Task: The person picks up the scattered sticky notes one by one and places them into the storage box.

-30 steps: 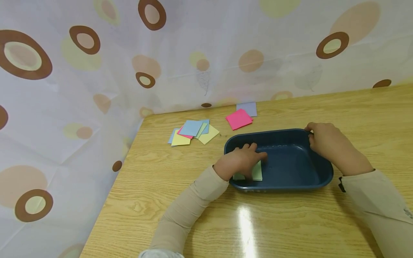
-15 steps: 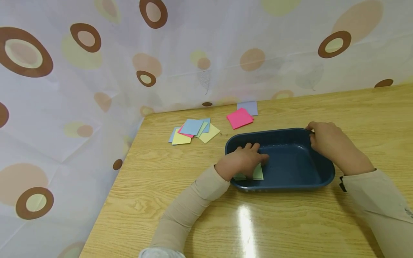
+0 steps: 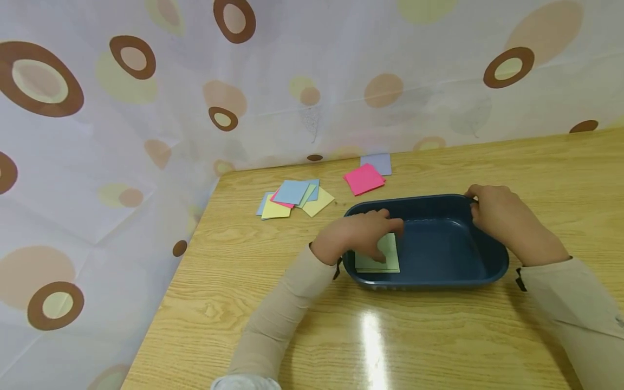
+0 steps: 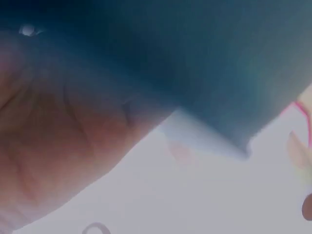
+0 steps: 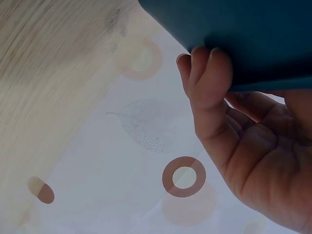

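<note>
In the head view a dark blue rectangular tray (image 3: 441, 252) sits on the wooden table. Pale green sticky notes (image 3: 391, 254) lie flat at its left end. My left hand (image 3: 358, 234) is just above them, fingers relaxed and thumb apart, covering part of the notes. Dark blue tray wall (image 4: 209, 68) fills much of the left wrist view, and only the heel of that hand shows. My right hand (image 3: 502, 219) grips the tray's far right corner. In the right wrist view, its curled fingertips (image 5: 219, 68) press against the outside of the tray wall.
Left of the tray's far side lies a loose pile of blue, yellow, green and pink sticky notes (image 3: 292, 192). Behind the tray are pink notes (image 3: 364, 179) and a lavender note (image 3: 380, 162). A patterned curtain (image 3: 273, 70) borders the table's back and left.
My left hand has drawn back slightly to the left and lifted, uncovering more of the green notes. My right hand keeps its grip on the tray's corner.
</note>
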A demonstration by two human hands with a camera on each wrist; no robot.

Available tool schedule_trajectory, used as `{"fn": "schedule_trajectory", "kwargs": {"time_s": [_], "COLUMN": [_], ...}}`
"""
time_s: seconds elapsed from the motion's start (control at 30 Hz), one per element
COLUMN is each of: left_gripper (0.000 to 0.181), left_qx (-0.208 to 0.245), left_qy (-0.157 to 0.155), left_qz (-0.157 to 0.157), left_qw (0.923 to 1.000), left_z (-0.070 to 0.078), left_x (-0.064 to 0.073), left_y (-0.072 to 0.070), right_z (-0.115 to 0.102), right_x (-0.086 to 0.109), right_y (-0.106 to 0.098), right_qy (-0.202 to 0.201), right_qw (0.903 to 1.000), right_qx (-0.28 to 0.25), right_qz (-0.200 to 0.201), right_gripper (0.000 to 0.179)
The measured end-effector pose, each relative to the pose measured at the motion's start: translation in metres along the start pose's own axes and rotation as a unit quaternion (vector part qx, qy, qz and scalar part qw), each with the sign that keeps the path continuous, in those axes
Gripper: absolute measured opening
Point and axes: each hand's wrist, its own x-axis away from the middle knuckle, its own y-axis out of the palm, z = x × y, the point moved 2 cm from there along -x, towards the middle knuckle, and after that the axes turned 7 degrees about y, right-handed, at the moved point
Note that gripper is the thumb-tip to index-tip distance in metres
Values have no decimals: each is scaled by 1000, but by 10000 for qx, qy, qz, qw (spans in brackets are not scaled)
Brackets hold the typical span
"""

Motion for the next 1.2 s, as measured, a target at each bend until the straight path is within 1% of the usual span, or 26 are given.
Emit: {"fn": "schedule_trajectory", "kwargs": {"time_s": [0.07,0.1,0.17,0.2,0.23,0.3,0.33,0.4,0.47,0.5,0.57,0.6,0.63,0.67,0.7,0.73,0.77,0.8,0.9,0.93,0.97,1.0,1.07,1.13,1.17,1.2], "left_gripper": [47,44,36,32,28,23,21,21,21,22,22,23,24,26,30,34,38,42,51,51,51,50,47,46,48,52], "left_qx": [576,874,1325,1511,1703,2007,2119,2366,2552,2612,2745,2813,2883,2949,3003,3027,3009,2969,2690,2614,2575,2573,2547,2478,2442,2384], "left_qy": [288,431,557,551,502,217,-1,-444,-935,-1189,-1751,-2029,-2301,-2552,-2801,-3038,-3256,-3432,-3818,-3895,-3951,-3985,-4067,-4143,-4179,-4208], "left_qz": [378,625,1190,1495,1825,2430,2724,3298,3823,4070,4469,4608,4684,4714,4658,4533,4355,4115,3318,3078,2907,2757,2575,2500,2504,2483], "left_qw": [9972,9933,9824,9756,9670,9488,9386,9129,8832,8672,8332,8170,8028,7910,7839,7814,7834,7904,8196,8278,8325,8360,8387,8393,8385,8393], "left_z": [-10,-17,-32,-41,-50,-67,-76,-94,-113,-123,-141,-149,-156,-162,-168,-172,-176,-179,-185,-186,-187,-187,-186,-185,-184,-184], "left_x": [10,15,24,29,34,44,48,55,61,63,67,69,70,72,72,71,70,68,62,61,59,57,55,54,53,53], "left_y": [-10,-14,-21,-25,-27,-32,-33,-33,-31,-29,-23,-20,-17,-14,-10,-7,-4,0,8,10,12,14,17,19,19,20], "right_z": [0,0,1,1,0,-1,-1,-2,-2,-2,-1,-1,-1,-1,-1,-1,0,1,2,2,2,2,3,4,4,4], "right_x": [0,-1,-1,-1,-1,-1,-1,-1,-1,-1,-1,-1,-1,-1,-1,-1,-1,0,-1,-1,-1,-1,-1,-1,-1,-1], "right_y": [0,0,1,1,2,2,2,2,2,2,2,2,2,2,2,2,1,1,0,0,0,0,0,0,0,0], "right_qy": [-1,-5,-24,-30,-23,-14,-11,-3,-13,-23,-38,-41,-45,-51,-55,-56,-57,-58,-77,-75,-82,-81,-101,-114,-124,-125], "right_qw": [10000,10000,10000,10000,10000,10000,10000,10000,10000,10000,10000,10000,10000,10000,10000,10000,10000,10000,9999,9999,9999,9999,9999,9999,9998,9998], "right_qx": [-8,-9,0,-4,-12,-24,-33,-34,-24,-11,10,20,18,20,24,35,41,49,80,77,77,74,86,91,102,101], "right_qz": [1,4,10,7,1,-23,-34,-51,-54,-50,-44,-41,-50,-52,-51,-40,-41,-37,12,9,15,33,63,74,96,102], "right_gripper": [32,32,32,32,33,33,33,33,33,33,33,33,33,33,33,33,33,33,32,32,32,32,31,31,31,31]}}
